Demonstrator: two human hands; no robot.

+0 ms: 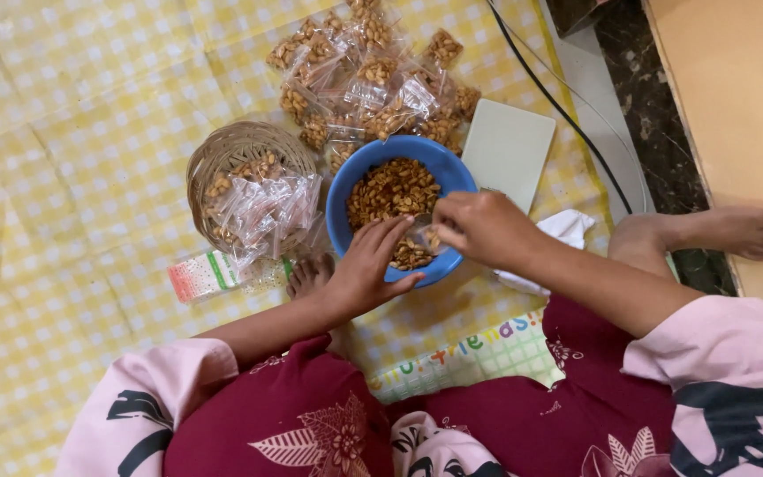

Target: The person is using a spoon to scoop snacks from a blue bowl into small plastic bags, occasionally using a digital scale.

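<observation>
So a round blue plastic bowl [346, 190] heaped with brown roasted nuts is parked right in front of the crossed legs, close enough that both arms can be reached over it without stretching. The left hand [368, 265] is laid over the near rim of the bowl, fingers [388, 231] loosely curled and only partly spread, and a small clear plastic pouch [417, 237] seems to be steadied there at its mouth. The right hand [479, 225] is brought in from the other side with fingers bunched tight together in a pinch, apparently around a few nuts or the pouch's edge; exactly which can't be told, it's too small and blurry. The pouch is kept directly above the nuts, probably so anything spilled drops back into the bowl.

Off to the left, a round woven wicker basket [214, 155] is stuffed with empty clear pouches, kept beside the bowl for easy grabbing. Behind the bowl, a pile of small filled nut packets [373, 75] is stacked well out of the way. A flat pale green rectangular slab [507, 148], maybe a scale, is set just right of the bowl, with a black cable [558, 102] running past it. Everything is spread on a yellow-and-white checked cloth [72, 177], and a crumpled white tissue [567, 228] is tucked near the right forearm.
</observation>
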